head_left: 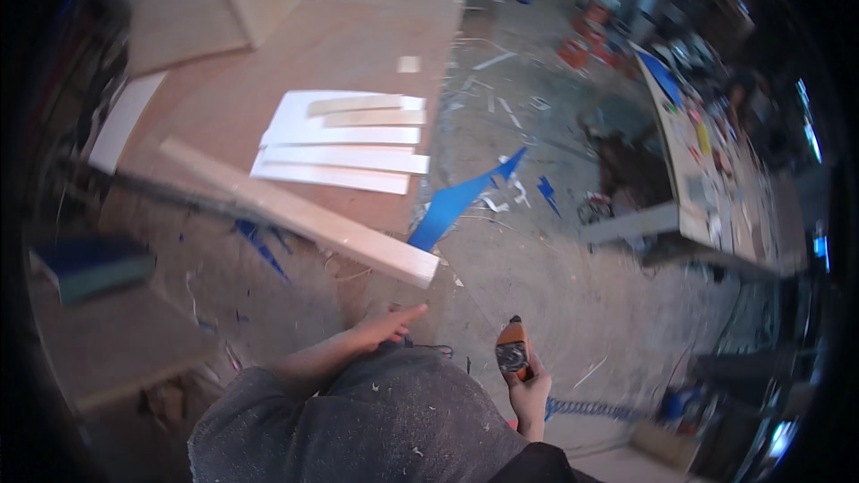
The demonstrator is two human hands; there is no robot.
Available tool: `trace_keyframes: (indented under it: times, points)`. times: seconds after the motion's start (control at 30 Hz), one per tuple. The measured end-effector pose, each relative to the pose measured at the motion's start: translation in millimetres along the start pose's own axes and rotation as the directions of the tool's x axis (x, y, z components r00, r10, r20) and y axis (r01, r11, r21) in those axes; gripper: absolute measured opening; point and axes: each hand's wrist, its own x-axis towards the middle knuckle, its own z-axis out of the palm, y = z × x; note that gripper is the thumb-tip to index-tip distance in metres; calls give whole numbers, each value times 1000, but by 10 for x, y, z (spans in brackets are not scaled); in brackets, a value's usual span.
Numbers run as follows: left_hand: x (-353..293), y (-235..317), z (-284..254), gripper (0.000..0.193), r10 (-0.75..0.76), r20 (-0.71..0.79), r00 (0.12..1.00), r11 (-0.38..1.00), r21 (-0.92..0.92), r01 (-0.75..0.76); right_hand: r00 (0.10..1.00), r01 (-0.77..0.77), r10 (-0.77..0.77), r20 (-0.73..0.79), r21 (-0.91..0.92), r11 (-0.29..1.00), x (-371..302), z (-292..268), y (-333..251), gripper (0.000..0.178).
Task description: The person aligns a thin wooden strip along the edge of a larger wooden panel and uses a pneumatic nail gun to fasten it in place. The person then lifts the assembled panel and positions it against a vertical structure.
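My right hand (531, 385) is closed around an orange hand-held tool (513, 353) with a dark, pointed tip, which looks like an air stapler. A blue coiled hose (591, 409) runs off to the right from beside that wrist. In front of my body, my left hand (386, 327) holds nothing, with its index finger stretched out. Just beyond it is the near end of a long wooden beam (304, 215), lying slantwise across the table's front edge. Behind the beam, white sheets or boards (335, 134) and thin wooden strips (376, 118) lie on the brown tabletop (376, 36).
A big wooden panel structure (206, 9) stands at the back left of the table. Blue scraps (465, 201) and white offcuts litter the floor. To the right is a cluttered workbench (707, 188); at left, a lower table (116, 331) carries a blue-topped piece (94, 268).
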Motion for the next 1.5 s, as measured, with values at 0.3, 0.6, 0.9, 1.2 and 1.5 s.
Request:
trace_keyframes:
  times: [0.3, 0.6, 0.9, 1.2, 1.5]
  points:
    - [126, -382, -810, 136, -195, -408, 892, 588, -776, -227, 973, -230, 230, -10, 1, 973, 622, -65, -588, 16]
    - [541, 478, -694, 90, -74, -426, 902, 459, -817, -348, 928, 93, -21, 371, -175, 980, 2397, 614, -1595, 36]
    - [1046, 287, -501, 63, -84, -678, 730, 316, -713, -626, 442, 831, -441, 781, -170, 530, 3321, 2614, -2635, 77]
    - [769, 412, -528, 57, -118, -752, 649, 304, -649, -697, 254, 946, -536, 805, -92, 311, 3173, 4709, -2773, 89]
    - [287, 127, -867, 57, 96, -760, 643, 253, -606, -754, 267, 824, 55, 962, -257, 505, 2489, 3356, -2625, 65]
